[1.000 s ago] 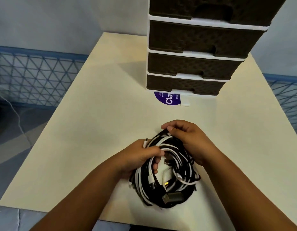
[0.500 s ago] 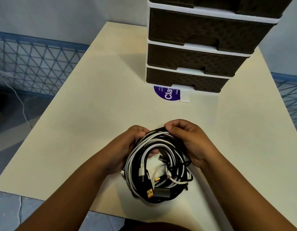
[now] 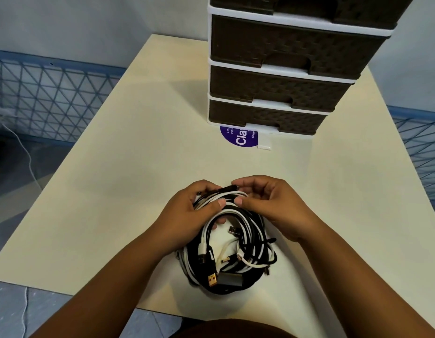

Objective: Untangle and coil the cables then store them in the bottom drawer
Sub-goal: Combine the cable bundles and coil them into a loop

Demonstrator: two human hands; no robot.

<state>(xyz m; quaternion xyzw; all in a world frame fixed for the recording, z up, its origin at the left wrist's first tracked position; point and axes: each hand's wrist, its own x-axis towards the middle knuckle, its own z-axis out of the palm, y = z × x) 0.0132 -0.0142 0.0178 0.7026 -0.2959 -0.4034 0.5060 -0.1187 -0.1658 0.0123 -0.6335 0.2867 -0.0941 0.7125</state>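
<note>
A bundle of black and white cables (image 3: 233, 254) lies coiled near the front edge of the cream table (image 3: 128, 181), with several plugs showing, one a gold USB end. My left hand (image 3: 187, 215) grips the top left of the coil, thumb over the strands. My right hand (image 3: 267, 206) pinches the top of the coil beside it, thumb and fingertips on a black strand. The bottom drawer (image 3: 265, 118) of the brown drawer unit stands shut at the back of the table.
The drawer unit (image 3: 284, 69) has several brown drawers in a white frame. A purple round sticker (image 3: 238, 137) and a small white tab (image 3: 264, 145) lie just before it. Blue wire fencing (image 3: 48, 93) runs along both sides. A thin white cord (image 3: 28, 164) hangs at left.
Both hands slid up to the top of the coil and now meet there, thumbs close together. The bundle sits rounder and flatter on the table.
</note>
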